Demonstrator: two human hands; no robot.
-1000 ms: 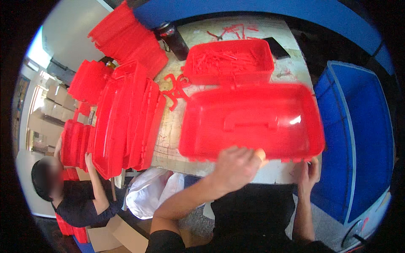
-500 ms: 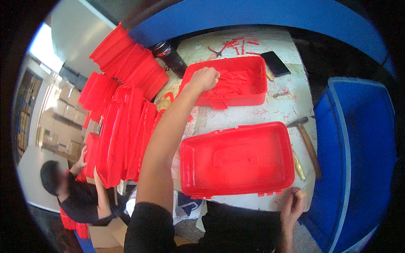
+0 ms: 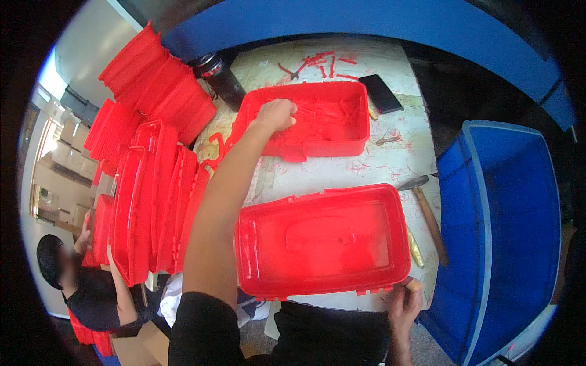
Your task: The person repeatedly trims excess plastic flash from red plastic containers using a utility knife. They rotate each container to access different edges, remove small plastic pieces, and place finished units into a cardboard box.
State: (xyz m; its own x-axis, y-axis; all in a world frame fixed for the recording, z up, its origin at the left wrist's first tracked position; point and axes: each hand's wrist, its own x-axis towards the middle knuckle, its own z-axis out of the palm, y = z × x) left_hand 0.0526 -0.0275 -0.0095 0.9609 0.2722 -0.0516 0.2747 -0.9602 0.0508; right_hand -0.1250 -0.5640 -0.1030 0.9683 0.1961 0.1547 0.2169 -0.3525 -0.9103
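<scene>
My left hand (image 3: 276, 114), fingers curled, is inside the left part of a deep red plastic box (image 3: 323, 148). Small red plastic pieces (image 3: 326, 114) lie in that box beside my fingers; what the fingertips hold is hidden. Closer to me lies a shallow red plastic lid (image 3: 329, 244), hollow side up, with hinge tabs along its near edge. My right hand (image 3: 405, 305) is at the lid's near right corner, fingers bent, with a yellowish covering on one fingertip. I cannot make out anything in its grasp.
Stacked red boxes and lids (image 3: 146, 207) stand left, beside a dark tumbler (image 3: 221, 80). A phone (image 3: 381, 94), pliers (image 3: 294, 72) and red scraps lie at the back. A hammer (image 3: 430, 226) lies right, near a large blue bin (image 3: 519, 232). Another person (image 3: 91, 299) works at left.
The whole scene has shifted left in the view. My left hand stays in the box, where the small pieces lie a little differently. My right hand remains by the lid's corner.
</scene>
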